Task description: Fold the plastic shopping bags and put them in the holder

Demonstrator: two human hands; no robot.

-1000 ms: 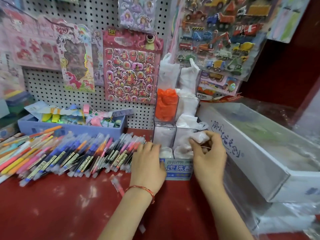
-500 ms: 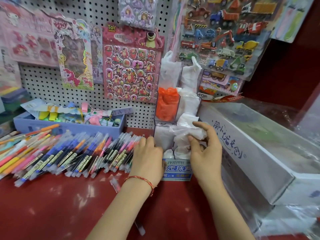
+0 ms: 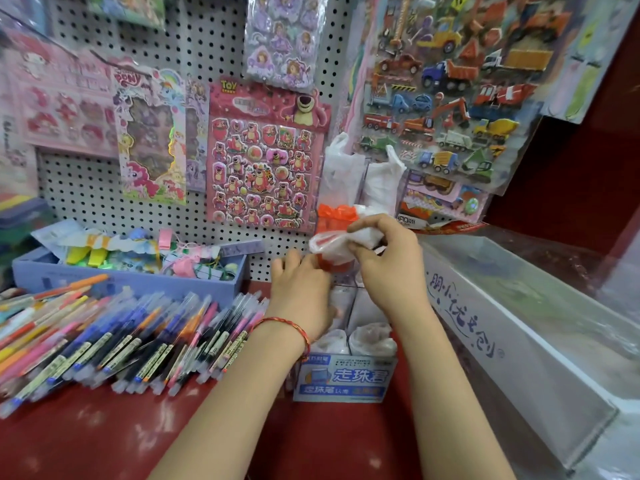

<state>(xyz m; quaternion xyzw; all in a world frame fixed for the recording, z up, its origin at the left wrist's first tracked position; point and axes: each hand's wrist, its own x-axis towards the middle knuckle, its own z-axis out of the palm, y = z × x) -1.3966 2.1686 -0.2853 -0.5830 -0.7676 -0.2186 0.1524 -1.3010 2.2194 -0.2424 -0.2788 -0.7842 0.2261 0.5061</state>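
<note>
**Operator:** Where is the bag at this point?

**Guide:** It is in your right grip [image 3: 388, 268]. Your thumb and curled fingers pinch a bunched white bag [image 3: 329, 242], held up in front of the orange bags [image 3: 337, 216] in the middle tier of the holder [image 3: 344, 377]. It has not gone into a compartment yet.

**Operator:** And my left?

**Guide:** Your left grip [image 3: 301, 289] holds nothing. Its fingers lie fairly straight against the holder's left wall. That hand is blurred, so I can't tell you more than that.

**Operator:** So how do I seat it well?

**Guide:** First tidy the bundle, because its loose end flares out to the left of your pinch. I'd tuck that end under so the fold doesn't spring open. Then pick the slot. The near row already holds white bundles [image 3: 372, 336], and tall white bags [image 3: 346, 171] stand in the far tier. Your own hand hides the slot to the right of the orange one, so look at how full it is before you commit.

**Operator:** Anything to watch for?

**Guide:** The holder looks like light, clear plastic, so it will probably slide on the red worktop [image 3: 104, 438] if you push hard. Brace it with your left grip where it lies, and press the bag straight down rather than towards the far wall. Let go only once the bundle sits below the rim. The pens [image 3: 121, 341] lie just to the left, so don't let your left elbow sweep them.
</note>
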